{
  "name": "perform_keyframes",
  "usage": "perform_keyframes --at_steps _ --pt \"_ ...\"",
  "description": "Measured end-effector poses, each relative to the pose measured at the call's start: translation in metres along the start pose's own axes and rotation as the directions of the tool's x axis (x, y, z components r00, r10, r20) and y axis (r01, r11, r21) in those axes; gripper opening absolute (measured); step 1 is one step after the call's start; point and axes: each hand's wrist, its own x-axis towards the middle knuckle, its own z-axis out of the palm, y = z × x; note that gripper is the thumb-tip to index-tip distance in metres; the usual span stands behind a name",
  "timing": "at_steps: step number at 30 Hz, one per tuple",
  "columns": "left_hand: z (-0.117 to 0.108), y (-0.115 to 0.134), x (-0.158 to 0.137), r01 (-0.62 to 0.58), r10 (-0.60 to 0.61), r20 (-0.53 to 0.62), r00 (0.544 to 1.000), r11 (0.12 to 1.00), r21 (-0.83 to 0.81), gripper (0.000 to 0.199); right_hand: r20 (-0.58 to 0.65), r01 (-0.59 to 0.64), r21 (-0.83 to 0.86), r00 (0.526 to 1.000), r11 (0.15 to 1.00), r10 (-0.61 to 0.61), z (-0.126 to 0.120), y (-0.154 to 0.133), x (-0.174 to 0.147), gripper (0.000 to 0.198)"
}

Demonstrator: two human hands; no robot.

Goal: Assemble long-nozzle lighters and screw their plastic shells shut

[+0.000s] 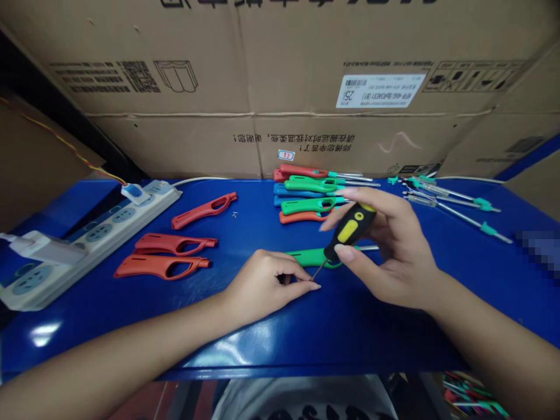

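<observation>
My right hand (400, 256) is closed round the black and yellow handle of a screwdriver (349, 231), which slants down to the left. Its thin shaft ends at the fingertips of my left hand (266, 286). There my left thumb and finger are pinched together; whatever sits between them is too small or hidden to make out. Just behind the fingertips lies a green gas lighter (301, 258) with a metal tube, partly covered by both hands and the screwdriver.
Behind the hands lies a pile of coloured lighters (306, 184). Red and orange handle shells (161, 266) lie left, beside a power strip (98, 233). Metal tubes with teal parts (464, 213) are at the right. A large cardboard box (219, 134) borders the blue table (175, 344).
</observation>
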Motion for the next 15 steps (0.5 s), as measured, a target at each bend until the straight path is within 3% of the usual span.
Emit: perform_keyframes --at_steps 3,9,15 --pt "-0.002 0.001 0.001 -0.008 0.009 -0.009 1.0 1.0 0.029 0.014 0.056 -0.106 0.12 0.993 0.987 0.1 0.0 -0.002 0.002 0.065" --pt "-0.023 -0.002 0.005 0.013 -0.017 0.009 1.0 0.945 0.327 0.064 -0.166 -0.061 0.034 0.984 0.998 0.066 0.003 0.008 0.006 0.06" --pt "-0.028 -0.007 0.007 0.025 -0.052 0.073 0.996 0.945 0.325 0.043 -0.279 -0.078 0.05 0.956 0.996 0.089 0.007 0.009 0.007 0.057"
